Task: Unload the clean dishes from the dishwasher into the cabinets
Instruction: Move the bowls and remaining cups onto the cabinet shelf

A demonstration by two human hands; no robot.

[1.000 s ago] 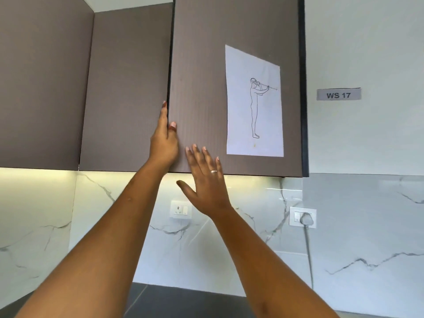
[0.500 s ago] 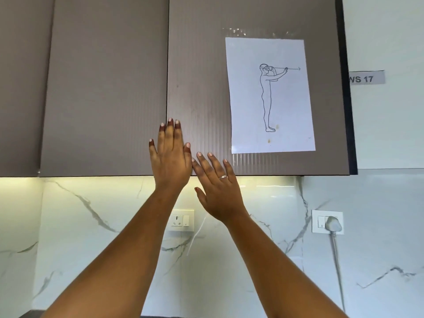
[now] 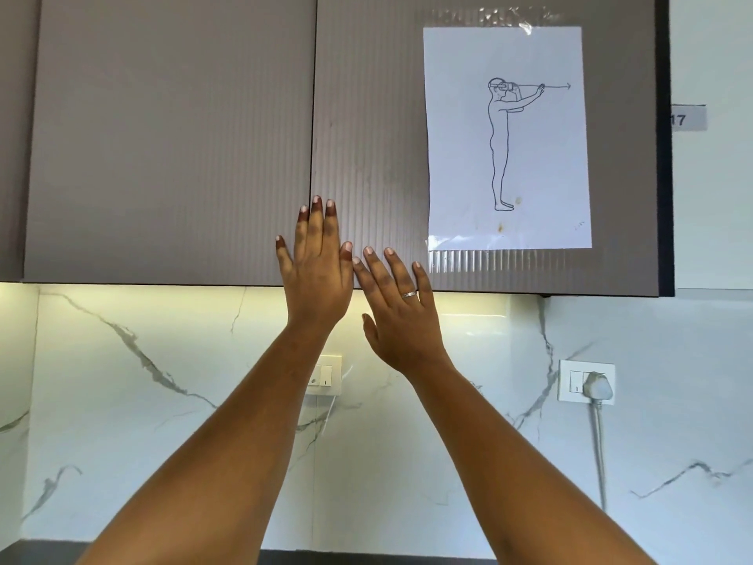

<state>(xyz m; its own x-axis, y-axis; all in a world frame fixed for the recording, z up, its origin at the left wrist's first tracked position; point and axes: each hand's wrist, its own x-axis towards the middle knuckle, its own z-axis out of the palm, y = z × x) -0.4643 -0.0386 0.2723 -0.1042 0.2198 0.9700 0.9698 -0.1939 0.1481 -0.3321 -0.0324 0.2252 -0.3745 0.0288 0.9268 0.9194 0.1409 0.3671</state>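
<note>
Facing me overhead, the taupe, finely ribbed right-hand cabinet door [image 3: 366, 136] looks shut flush with its smoother taupe neighbour door [image 3: 171, 136]. The 2 meet at a vertical seam running straight up from my left hand [image 3: 318, 275]. That hand lies flat across the seam near the bottom edge, fingers straight and pointing up, gripping nothing. My right hand [image 3: 401, 316], ring on 1 finger, is just beside it and lower, spread flat over the right door's bottom edge, also holding nothing. No dishes or dishwasher are in view, so I judge they lie below this frame. I see no handle. To reopen, I'd hook the bottom edge by the seam, and my left hand is nearer. Further right on that door hangs a taped white paper sheet with a line-drawn figure [image 3: 507, 136].
</note>
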